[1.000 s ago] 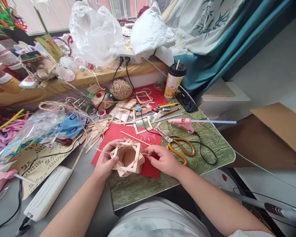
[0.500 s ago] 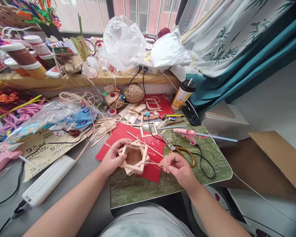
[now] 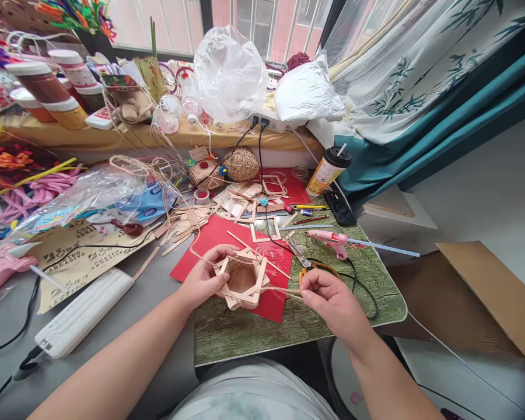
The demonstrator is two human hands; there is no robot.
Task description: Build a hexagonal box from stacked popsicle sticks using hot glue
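My left hand (image 3: 210, 273) grips the left side of a star-shaped holder (image 3: 259, 274) built from stacked wooden craft sticks, its hollow facing up. My right hand (image 3: 326, 294), fingers pinched, pulls a length of jute twine (image 3: 282, 290) that runs out taut from the holder's right side. More twine trails from near my left fingers back toward the loose sticks. Below the holder lies a sheet of red paper (image 3: 186, 265), with a single thin wooden stick (image 3: 236, 237) on it behind the holder. Scissors with orange handles (image 3: 301, 256) rest just behind my right hand, partly hidden.
A pink glue gun (image 3: 330, 238) with its cord lies to the right on the green board (image 3: 240, 344). Farther back are a drink cup (image 3: 328, 170), a phone (image 3: 340, 208), a twine ball (image 3: 241, 164) and loose craft sticks (image 3: 192, 220). A white power strip (image 3: 85, 312) is at left.
My right hand has moved right, away from the holder, drawing out a longer stretch of twine. My left hand keeps its hold on the holder. The view has shifted slightly.
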